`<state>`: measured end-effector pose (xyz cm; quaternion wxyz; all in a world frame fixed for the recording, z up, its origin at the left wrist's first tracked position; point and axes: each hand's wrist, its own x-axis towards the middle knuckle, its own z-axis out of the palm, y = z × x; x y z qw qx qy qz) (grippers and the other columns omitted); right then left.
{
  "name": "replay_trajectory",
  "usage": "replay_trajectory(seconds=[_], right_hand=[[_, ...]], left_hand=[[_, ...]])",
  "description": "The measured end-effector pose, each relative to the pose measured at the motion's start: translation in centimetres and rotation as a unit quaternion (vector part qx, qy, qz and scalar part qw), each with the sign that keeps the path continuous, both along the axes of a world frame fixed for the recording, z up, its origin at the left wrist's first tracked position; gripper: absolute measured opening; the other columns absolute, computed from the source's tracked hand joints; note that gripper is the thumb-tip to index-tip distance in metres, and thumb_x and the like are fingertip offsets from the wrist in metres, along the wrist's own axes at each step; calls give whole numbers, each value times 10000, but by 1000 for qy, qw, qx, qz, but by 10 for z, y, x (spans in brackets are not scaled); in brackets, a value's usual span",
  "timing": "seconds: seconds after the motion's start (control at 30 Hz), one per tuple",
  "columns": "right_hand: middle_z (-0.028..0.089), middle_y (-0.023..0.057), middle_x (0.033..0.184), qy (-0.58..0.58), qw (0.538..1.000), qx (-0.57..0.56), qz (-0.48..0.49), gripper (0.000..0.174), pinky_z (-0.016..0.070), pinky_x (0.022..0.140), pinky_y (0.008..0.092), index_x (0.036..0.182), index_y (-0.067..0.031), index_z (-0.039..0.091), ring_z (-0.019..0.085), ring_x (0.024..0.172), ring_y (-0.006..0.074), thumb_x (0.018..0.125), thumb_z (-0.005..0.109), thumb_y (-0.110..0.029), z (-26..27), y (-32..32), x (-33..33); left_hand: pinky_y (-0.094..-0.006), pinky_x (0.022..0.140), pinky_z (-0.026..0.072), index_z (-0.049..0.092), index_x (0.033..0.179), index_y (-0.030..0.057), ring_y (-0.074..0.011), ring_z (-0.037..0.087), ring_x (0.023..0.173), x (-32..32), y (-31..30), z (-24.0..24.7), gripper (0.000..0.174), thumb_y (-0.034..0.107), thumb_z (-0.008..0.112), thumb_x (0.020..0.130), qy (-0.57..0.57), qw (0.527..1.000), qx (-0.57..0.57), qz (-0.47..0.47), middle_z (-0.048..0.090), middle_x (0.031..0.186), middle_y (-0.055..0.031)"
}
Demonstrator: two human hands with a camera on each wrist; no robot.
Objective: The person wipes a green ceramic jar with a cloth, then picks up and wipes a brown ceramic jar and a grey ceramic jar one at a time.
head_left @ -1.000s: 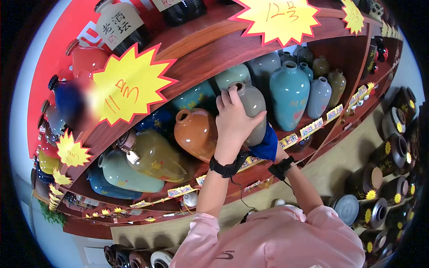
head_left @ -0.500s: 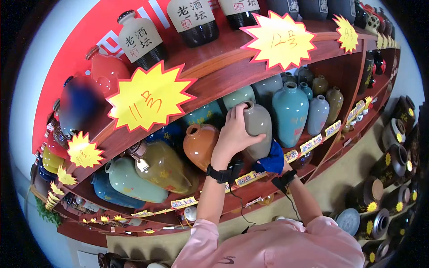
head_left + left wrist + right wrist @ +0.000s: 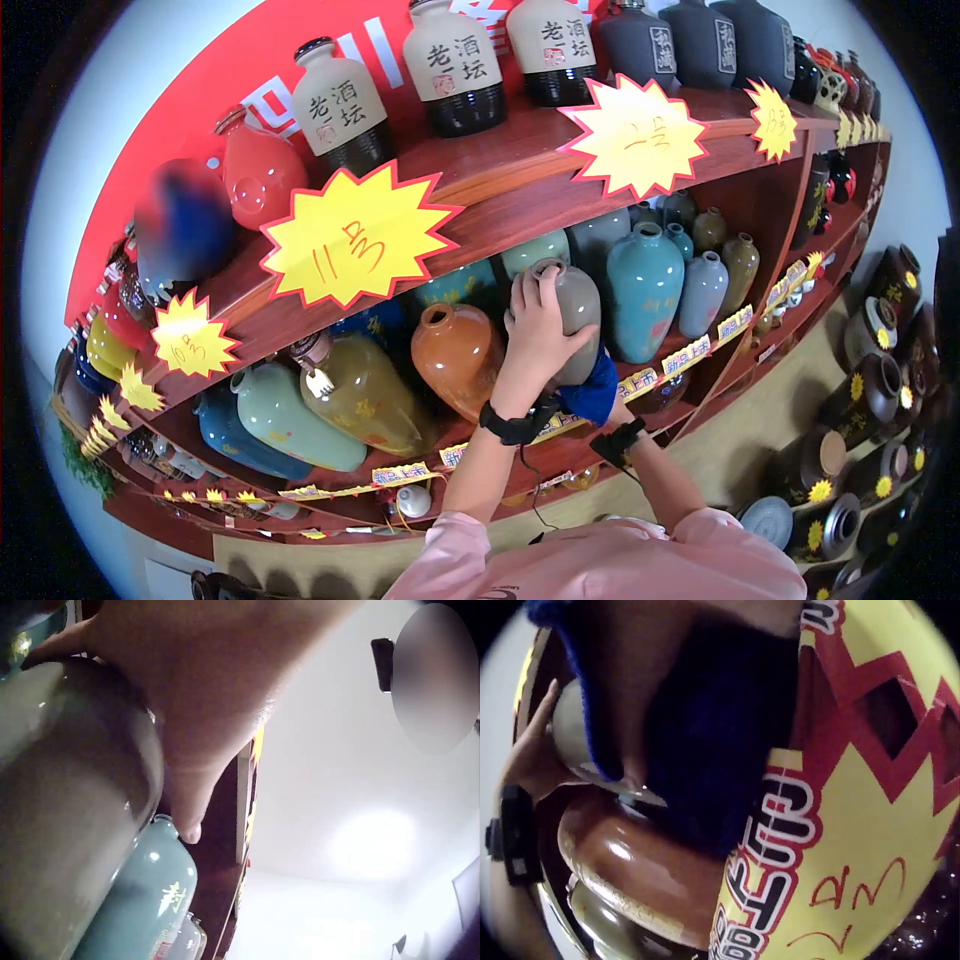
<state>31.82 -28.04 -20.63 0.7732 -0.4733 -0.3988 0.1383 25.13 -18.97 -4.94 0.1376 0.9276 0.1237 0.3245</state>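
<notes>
A grey glazed jar (image 3: 580,310) with a narrow round mouth stands slightly tilted at the front of the shelf. My left hand (image 3: 538,340) grips its shoulder, fingers up by the neck and thumb spread across the side. In the left wrist view the jar's glossy body fills the left edge. Low on the jar's front, my right hand (image 3: 641,682) holds a dark blue cloth (image 3: 592,390) against it. The cloth hides most of that hand in the head view. An orange jar (image 3: 457,355) sits just left of my left hand, and a teal jar (image 3: 645,290) to the right.
Olive (image 3: 365,395) and pale green jars (image 3: 300,415) lean further left. Smaller jars stand at the shelf's right end. Yellow starburst tags (image 3: 355,240) hang from the upper shelf, and a printed label strip (image 3: 685,357) runs along the lower front edge. Dark crocks (image 3: 860,395) line the floor at right.
The head view has tilted upward, showing more of the upper shelf. The left hand keeps its grip on the grey jar; the cloth has shifted slightly left along the jar's lower part.
</notes>
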Motion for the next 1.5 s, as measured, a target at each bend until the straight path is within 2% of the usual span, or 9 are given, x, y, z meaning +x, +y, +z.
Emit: replay_trajectory(seconds=[0.23, 0.37, 0.47, 0.53, 0.77, 1.0, 1.1, 1.3, 1.5], right_hand=[[561, 128, 1237, 14, 999, 36, -24, 678, 492, 945, 357, 1330, -68, 437, 570, 1133, 206, 730, 735, 40, 26, -3, -18], [528, 145, 1279, 43, 996, 80, 13, 608, 482, 955, 393, 1340, -70, 439, 569, 1136, 244, 802, 721, -101, 80, 2, -13], [478, 178, 1336, -180, 975, 29, -128, 643, 434, 1003, 441, 1371, -51, 420, 515, 1198, 327, 825, 709, -230, 110, 5, 4], [443, 197, 1369, -388, 867, -41, -309, 690, 392, 1037, 464, 1393, -35, 404, 455, 1250, 381, 823, 699, -289, 109, 5, 24], [476, 195, 1307, -394, 902, -126, -125, 640, 391, 1037, 450, 1328, -36, 469, 429, 1227, 406, 767, 686, -256, 147, 10, 57], [532, 159, 1262, -355, 907, -111, -195, 404, 413, 1014, 409, 1216, -30, 588, 500, 1187, 332, 863, 658, -214, 117, 26, 70], [545, 151, 1253, -176, 978, -65, -94, 358, 431, 993, 383, 1192, -19, 603, 538, 1150, 300, 873, 665, -168, 124, 22, 64], [506, 170, 1309, -190, 972, 21, -138, 416, 415, 1013, 390, 1253, -22, 563, 516, 1176, 301, 874, 657, -164, 99, 35, 61], [379, 226, 1403, -381, 883, -103, -252, 670, 333, 1071, 496, 1394, -37, 415, 378, 1274, 426, 809, 669, -240, 126, 1, 25]], left_hand=[[-500, 1090, 323, 306, 1358, 43, -445, 358, 1286, -9, 24, 1, 929, 380, 841, 677, -35, 993, -8, -115, 394, 1362, -245], [-484, 1106, 290, 342, 1345, 37, -437, 351, 1290, -5, 25, -7, 670, 313, 697, 848, -77, 989, -27, -125, 400, 1356, -241], [-595, 1092, 235, 344, 1382, 94, -449, 261, 1374, -7, 25, -4, 582, 395, 547, 927, -49, 984, -104, -133, 331, 1435, -256], [-585, 1101, 224, 365, 1369, 90, -438, 265, 1375, -7, 27, -5, 524, 366, 501, 944, -53, 979, -130, -144, 338, 1437, -242], [-468, 1142, 220, 476, 1277, 60, -410, 317, 1338, -4, 38, -4, 376, 192, 423, 930, -94, 957, -191, -197, 417, 1391, -220], [-471, 1140, 229, 479, 1277, 57, -414, 327, 1332, -3, 32, -3, 372, 156, 429, 922, -106, 958, -184, -194, 419, 1396, -212], [-431, 1140, 223, 475, 1284, 41, -358, 350, 1333, -4, 26, -3, 402, 211, 352, 941, -108, 965, -174, -164, 438, 1363, -200], [-486, 1138, 227, 463, 1307, 81, -426, 302, 1353, -5, 21, -3, 380, 204, 416, 951, -101, 973, -156, -134, 403, 1416, -208], [-482, 1149, 204, 445, 1332, 72, -415, 266, 1379, -7, 23, -3, 430, 268, 430, 949, -92, 969, -173, -153, 386, 1428, -209]])
